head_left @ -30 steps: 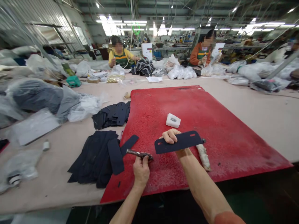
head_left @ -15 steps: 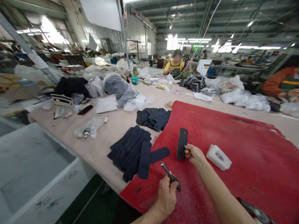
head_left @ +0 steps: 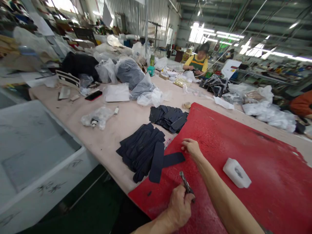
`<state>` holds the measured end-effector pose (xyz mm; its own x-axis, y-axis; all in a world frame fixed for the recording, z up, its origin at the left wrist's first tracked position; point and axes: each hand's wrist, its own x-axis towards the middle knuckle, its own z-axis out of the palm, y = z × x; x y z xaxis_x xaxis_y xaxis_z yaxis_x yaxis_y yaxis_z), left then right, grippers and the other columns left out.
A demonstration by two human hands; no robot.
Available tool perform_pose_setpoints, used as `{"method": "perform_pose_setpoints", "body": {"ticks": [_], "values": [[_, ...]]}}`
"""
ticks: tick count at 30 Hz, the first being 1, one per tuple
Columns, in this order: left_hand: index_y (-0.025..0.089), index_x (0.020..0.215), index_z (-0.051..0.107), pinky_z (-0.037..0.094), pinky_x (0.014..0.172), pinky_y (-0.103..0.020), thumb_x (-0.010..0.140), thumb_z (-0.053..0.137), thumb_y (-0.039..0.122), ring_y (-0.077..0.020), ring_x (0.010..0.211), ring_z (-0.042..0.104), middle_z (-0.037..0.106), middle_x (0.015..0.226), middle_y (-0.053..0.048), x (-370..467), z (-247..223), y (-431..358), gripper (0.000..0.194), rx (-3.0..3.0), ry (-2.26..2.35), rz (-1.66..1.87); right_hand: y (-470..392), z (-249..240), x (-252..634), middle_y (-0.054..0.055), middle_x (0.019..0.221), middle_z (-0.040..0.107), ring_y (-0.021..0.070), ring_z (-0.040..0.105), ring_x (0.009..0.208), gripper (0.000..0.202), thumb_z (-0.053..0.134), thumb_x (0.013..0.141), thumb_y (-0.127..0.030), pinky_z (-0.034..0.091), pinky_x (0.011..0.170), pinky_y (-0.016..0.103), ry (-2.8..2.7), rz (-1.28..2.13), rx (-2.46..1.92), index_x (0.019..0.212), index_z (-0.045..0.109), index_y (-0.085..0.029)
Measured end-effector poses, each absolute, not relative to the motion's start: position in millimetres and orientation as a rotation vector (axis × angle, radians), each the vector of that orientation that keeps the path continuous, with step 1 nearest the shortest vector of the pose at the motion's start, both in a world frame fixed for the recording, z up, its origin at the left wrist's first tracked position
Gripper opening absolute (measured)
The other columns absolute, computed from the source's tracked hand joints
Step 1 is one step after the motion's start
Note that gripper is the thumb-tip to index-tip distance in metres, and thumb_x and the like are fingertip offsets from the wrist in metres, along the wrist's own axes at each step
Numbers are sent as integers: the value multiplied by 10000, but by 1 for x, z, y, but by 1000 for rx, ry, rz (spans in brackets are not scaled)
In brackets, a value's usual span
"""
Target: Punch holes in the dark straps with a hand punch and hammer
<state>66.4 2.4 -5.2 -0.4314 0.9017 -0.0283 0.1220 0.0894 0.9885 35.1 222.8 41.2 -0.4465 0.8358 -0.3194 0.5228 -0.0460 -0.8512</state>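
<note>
My left hand (head_left: pixel 179 203) is closed around a short, dark hand tool with a shiny metal tip (head_left: pixel 186 183), held over the red sheet; its exact kind cannot be made out. My right hand (head_left: pixel 191 148) is empty, fingers apart and pointing left, just above the sheet. Left of it lies a fanned stack of long dark fabric strips (head_left: pixel 141 151), two of them stretching onto the red sheet (head_left: pixel 219 136). Farther back is a heap of smaller dark pieces (head_left: pixel 168 117), one resting on top at its right edge.
A white block with a hollow (head_left: pixel 236 172) sits on the sheet, right of my forearm. Clear plastic bags (head_left: pixel 149 94), a phone (head_left: pixel 93 95) and a tape roll (head_left: pixel 187 105) lie on the table. A white bin (head_left: pixel 48 182) stands at left. A person (head_left: pixel 198 61) sits across the table.
My right hand has let go of the dark piece, which now appears to lie on the far heap. The view has turned, shifting things rightward. My left hand keeps its tool.
</note>
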Motion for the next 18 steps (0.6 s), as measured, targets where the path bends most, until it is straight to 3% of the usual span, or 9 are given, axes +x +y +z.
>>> {"method": "perform_pose_setpoints", "body": {"ticks": [4, 6, 8, 11, 15, 18], "values": [[193, 784, 552, 422, 666, -291, 791, 503, 123, -199, 705, 601, 647, 747, -61, 67, -3, 2, 86, 1058, 1668, 1383, 194, 51, 64, 62, 1122, 655, 226, 568, 1081, 389, 711, 665, -170, 406, 987, 390, -2309, 1334, -1196, 1052, 692, -208], [196, 784, 551, 424, 668, -295, 802, 498, 141, -203, 706, 602, 643, 746, -62, 66, -2, 2, 78, 1065, 1666, 1378, 181, 58, 66, 46, 1271, 596, 246, 488, 1196, 527, 758, 615, -168, 331, 1043, 406, -2607, 1191, -983, 1127, 678, -265], [198, 788, 549, 424, 662, -296, 800, 502, 149, -205, 706, 599, 637, 744, -61, 66, -1, 1, 69, 1066, 1677, 1369, 169, 60, 61, 67, 1321, 553, 264, 465, 1195, 589, 774, 651, -219, 326, 1007, 420, -2953, 892, -781, 1219, 627, -277], [201, 788, 543, 419, 646, -291, 794, 514, 147, -199, 690, 591, 630, 734, -53, 65, -1, 1, 61, 1077, 1682, 1361, 162, 60, 49, 103, 1227, 573, 275, 485, 1114, 591, 788, 689, -324, 337, 929, 405, -3192, 556, -724, 1242, 596, -246], [200, 801, 545, 425, 651, -286, 804, 511, 144, -194, 687, 599, 641, 736, -47, 64, -2, 2, 65, 1103, 1671, 1379, 167, 58, 45, 88, 1046, 613, 263, 530, 1004, 548, 860, 575, -357, 342, 865, 361, -3185, 549, -860, 1050, 637, -198], [195, 804, 554, 437, 656, -285, 809, 506, 139, -195, 692, 613, 651, 739, -52, 62, -1, 2, 73, 1120, 1665, 1375, 172, 57, 59, 56, 855, 632, 214, 571, 811, 388, 814, 627, -312, 347, 713, 294, -3123, 584, -1061, 935, 619, -179]]}}
